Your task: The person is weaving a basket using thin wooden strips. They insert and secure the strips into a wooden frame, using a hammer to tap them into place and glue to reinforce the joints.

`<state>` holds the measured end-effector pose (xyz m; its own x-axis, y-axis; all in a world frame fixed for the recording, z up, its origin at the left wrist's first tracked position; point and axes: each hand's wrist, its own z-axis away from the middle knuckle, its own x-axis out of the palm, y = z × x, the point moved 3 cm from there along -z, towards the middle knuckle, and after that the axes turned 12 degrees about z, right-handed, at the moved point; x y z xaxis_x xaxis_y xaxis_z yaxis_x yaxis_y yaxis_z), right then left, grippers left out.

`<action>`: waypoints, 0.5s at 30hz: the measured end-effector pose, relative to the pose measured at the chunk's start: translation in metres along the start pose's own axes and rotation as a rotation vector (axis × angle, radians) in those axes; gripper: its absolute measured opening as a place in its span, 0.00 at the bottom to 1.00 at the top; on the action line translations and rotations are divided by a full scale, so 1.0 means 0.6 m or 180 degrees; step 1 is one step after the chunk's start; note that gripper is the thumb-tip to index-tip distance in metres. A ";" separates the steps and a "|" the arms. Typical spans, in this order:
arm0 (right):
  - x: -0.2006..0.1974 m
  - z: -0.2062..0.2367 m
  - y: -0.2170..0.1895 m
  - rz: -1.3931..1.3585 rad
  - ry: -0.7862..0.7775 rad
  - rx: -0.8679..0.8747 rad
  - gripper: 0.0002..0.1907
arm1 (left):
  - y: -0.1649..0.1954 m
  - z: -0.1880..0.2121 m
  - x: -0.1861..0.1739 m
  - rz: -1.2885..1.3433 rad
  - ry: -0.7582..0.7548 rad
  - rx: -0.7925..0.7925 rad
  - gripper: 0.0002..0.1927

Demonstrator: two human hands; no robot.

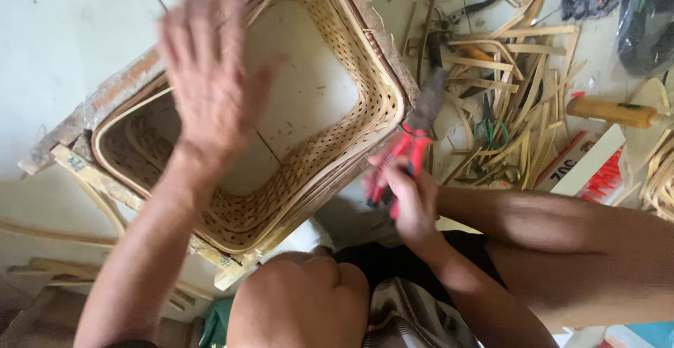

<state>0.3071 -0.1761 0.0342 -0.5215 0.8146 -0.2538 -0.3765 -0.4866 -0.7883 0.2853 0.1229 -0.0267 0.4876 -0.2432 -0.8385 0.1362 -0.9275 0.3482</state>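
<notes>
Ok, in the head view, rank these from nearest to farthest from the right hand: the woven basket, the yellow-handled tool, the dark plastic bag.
1. Woven basket: its rim lies just left of the right hand.
2. Yellow-handled tool: on the floor, off to the right.
3. Dark plastic bag: top right corner.

A flat white and red box (588, 169) lies tilted at the right, beside the bamboo strips (516, 102).

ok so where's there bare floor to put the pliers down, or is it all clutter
Bare pale floor lies at upper left, beyond the square woven bamboo basket and its wooden frame. Right of the basket is crowded: loose bamboo strips, a yellow-handled tool and a white and red box. The right hand holds the red-handled pliers; the left hand hovers over the basket.
</notes>
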 end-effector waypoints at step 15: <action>-0.109 -0.064 -0.063 0.0849 -0.0912 -0.0103 0.13 | -0.086 0.004 0.077 -0.0549 -0.0533 -0.0630 0.47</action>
<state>0.3847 -0.1986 0.0593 -0.7922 0.5374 -0.2890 -0.1769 -0.6555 -0.7342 0.2991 0.1591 -0.0846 0.2960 -0.1458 -0.9440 0.3778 -0.8898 0.2559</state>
